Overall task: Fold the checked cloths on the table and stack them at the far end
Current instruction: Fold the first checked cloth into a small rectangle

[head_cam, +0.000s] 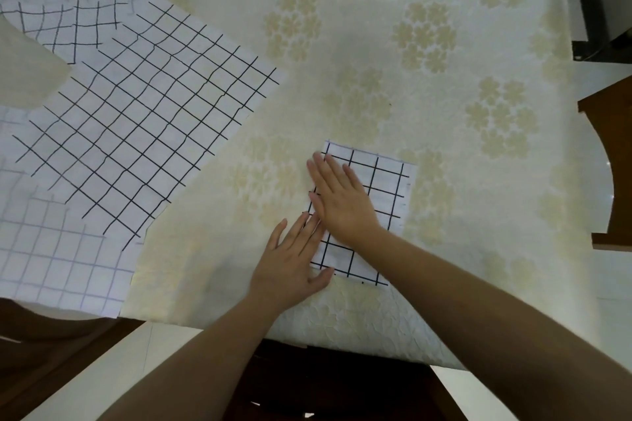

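While both hands lie flat on it, the folded checked cloth (372, 202) sits near the table's front edge, a small white rectangle with black grid lines. The right hand (342, 202) presses down on its middle with straight fingers held close together, pointing away and to the left. The left hand (294, 263) lies at the cloth's left and near edges, fingers straight and slightly fanned, thumb along the lower edge. To the left, well apart, a large unfolded black-checked cloth (147, 120) lies spread at an angle, overlapping paler checked cloths (61, 263) that reach the table's left side. A cream tablecloth (427, 61) with a flower pattern covers the table. Dark wooden chair parts (612, 154) show beyond the right edge.
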A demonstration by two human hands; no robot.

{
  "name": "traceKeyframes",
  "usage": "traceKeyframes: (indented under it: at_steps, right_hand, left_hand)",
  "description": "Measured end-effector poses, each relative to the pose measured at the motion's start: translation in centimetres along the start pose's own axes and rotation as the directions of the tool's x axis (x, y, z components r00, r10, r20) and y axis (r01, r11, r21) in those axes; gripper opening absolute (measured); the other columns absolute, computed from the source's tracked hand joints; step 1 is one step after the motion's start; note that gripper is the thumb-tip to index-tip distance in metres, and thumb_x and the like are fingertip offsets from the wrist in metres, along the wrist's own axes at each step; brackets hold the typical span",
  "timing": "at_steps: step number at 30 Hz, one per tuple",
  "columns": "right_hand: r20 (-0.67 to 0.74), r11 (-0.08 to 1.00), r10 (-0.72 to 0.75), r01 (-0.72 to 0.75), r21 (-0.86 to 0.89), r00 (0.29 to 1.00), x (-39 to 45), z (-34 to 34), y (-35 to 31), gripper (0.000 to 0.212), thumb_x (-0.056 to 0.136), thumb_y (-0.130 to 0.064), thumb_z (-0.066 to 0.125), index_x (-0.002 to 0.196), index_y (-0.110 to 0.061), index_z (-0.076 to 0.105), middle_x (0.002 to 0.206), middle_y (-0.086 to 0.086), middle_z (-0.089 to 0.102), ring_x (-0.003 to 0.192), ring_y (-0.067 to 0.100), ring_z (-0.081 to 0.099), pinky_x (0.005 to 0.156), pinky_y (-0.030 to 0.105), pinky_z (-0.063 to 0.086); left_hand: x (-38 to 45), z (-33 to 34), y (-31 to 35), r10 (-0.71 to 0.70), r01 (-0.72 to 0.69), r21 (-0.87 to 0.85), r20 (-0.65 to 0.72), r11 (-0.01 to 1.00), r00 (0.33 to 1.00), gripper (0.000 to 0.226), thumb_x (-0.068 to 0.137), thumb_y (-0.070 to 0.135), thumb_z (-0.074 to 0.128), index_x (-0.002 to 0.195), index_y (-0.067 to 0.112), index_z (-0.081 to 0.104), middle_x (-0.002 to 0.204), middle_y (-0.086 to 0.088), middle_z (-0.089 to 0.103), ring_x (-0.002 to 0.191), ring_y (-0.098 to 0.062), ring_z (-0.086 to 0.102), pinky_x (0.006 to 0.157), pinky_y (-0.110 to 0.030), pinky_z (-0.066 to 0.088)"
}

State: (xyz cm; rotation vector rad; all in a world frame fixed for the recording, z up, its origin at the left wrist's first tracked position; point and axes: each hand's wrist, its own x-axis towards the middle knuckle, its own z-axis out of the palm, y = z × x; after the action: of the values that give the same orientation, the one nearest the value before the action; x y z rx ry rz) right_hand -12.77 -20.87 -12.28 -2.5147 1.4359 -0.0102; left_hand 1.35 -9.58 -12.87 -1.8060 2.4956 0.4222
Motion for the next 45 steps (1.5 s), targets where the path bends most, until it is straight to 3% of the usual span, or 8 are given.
traceKeyframes:
  at_steps: [8, 14, 20, 24, 35, 41, 43, 45]
  right_hand:
    - [0.053, 0.989, 0.143, -0.141, -0.041, 0.988, 1.6, -1.0, 6.4, 0.069, 0.098, -0.057, 0.007, 0.156, -0.021, -0.001, 0.164, 0.000, -0.004, 0.150, 0.016, -0.009, 0.121, 0.036, -0.009]
    - [-0.026, 0.912, 0.407, -0.408, -0.046, 0.913, 0.9, -3.1, 12.5, 0.070, 0.100, -0.057, 0.006, 0.156, -0.017, -0.004, 0.164, 0.002, -0.007, 0.150, 0.016, -0.010, 0.122, 0.038, -0.006]
    - [-0.074, 0.922, 0.360, -0.342, 0.184, 0.930, -3.4, -2.2, 1.7, 0.058, 0.104, -0.034, 0.020, 0.156, -0.013, 0.003, 0.164, 0.005, 0.001, 0.151, 0.020, -0.002, 0.121, 0.036, -0.004]
    - [-0.067, 0.920, 0.360, -0.342, 0.192, 0.931, -6.0, 0.7, -4.4, 0.057, 0.103, -0.036, 0.012, 0.156, -0.014, 0.010, 0.163, 0.002, 0.005, 0.150, 0.018, 0.002, 0.121, 0.035, -0.002]
    - [-0.049, 0.917, 0.398, -0.397, 0.029, 0.916, -12.4, 1.8, 3.8, 0.062, 0.102, -0.047, 0.017, 0.156, -0.018, 0.012, 0.163, 0.002, 0.008, 0.150, 0.018, 0.003, 0.121, 0.039, 0.001]
    - [-0.035, 0.921, 0.389, -0.390, -0.002, 0.920, -12.5, 1.6, 3.7, 0.064, 0.101, -0.051, 0.016, 0.156, -0.018, 0.014, 0.163, 0.004, 0.011, 0.150, 0.021, 0.007, 0.121, 0.041, 0.001]
    - [-0.076, 0.924, 0.382, -0.383, -0.003, 0.921, -12.8, 1.1, 3.4, 0.064, 0.101, -0.051, 0.021, 0.156, -0.018, 0.016, 0.163, 0.004, 0.012, 0.150, 0.021, 0.008, 0.121, 0.041, 0.002]
    - [-0.138, 0.940, 0.340, -0.342, 0.010, 0.930, -13.4, 0.6, 2.5, 0.064, 0.101, -0.048, 0.031, 0.156, -0.017, 0.019, 0.162, 0.003, 0.014, 0.150, 0.021, 0.011, 0.121, 0.042, 0.006]
  left_hand:
    - [-0.1, 0.2, 0.0, 0.005, -0.004, 0.021, -0.032, 1.000, 0.999, 0.080, 0.094, 0.064, 0.034, 0.155, 0.014, 0.021, 0.164, -0.002, 0.013, 0.151, -0.017, 0.010, 0.119, -0.049, 0.018]
    - [-0.1, 0.2, 0.0, 0.007, -0.006, 0.033, -0.036, 0.999, 0.999, 0.080, 0.094, 0.065, 0.030, 0.156, 0.015, 0.017, 0.164, -0.002, 0.010, 0.151, -0.018, 0.007, 0.120, -0.048, 0.017]
    - [0.0, 0.0, 0.2, -0.024, 0.024, 0.016, -0.012, 1.000, 1.000, 0.083, 0.091, 0.064, 0.038, 0.156, 0.017, 0.017, 0.164, 0.001, 0.011, 0.151, -0.015, 0.007, 0.121, -0.047, 0.014]
    - [0.0, -0.1, 0.1, -0.028, 0.028, 0.014, 0.022, 1.000, 0.999, 0.086, 0.091, 0.067, 0.035, 0.157, 0.017, 0.013, 0.164, 0.002, 0.010, 0.151, -0.013, 0.003, 0.121, -0.046, 0.012]
    - [0.0, 0.4, -0.1, 0.004, -0.002, 0.051, -0.035, 0.999, 0.999, 0.082, 0.092, 0.064, 0.035, 0.157, 0.017, 0.015, 0.165, 0.000, 0.008, 0.151, -0.014, 0.002, 0.121, -0.045, 0.009]
    - [0.0, 0.2, -0.5, 0.021, -0.019, -0.041, 0.045, 0.999, 0.999, 0.083, 0.092, 0.072, 0.012, 0.156, 0.021, 0.002, 0.164, 0.003, -0.005, 0.151, -0.013, -0.005, 0.121, -0.044, 0.002]
    - [0.1, -0.2, -1.0, 0.058, -0.052, -0.170, 0.032, 0.984, 0.998, 0.084, 0.091, 0.072, 0.020, 0.155, 0.024, -0.006, 0.163, 0.003, -0.012, 0.150, -0.011, -0.010, 0.122, -0.041, 0.002]
    - [0.0, -1.1, -1.6, 0.102, -0.121, -0.292, -0.079, 0.949, 0.992, 0.089, 0.089, 0.063, 0.044, 0.157, 0.022, 0.002, 0.165, -0.005, -0.002, 0.151, -0.017, 0.001, 0.120, -0.038, 0.011]
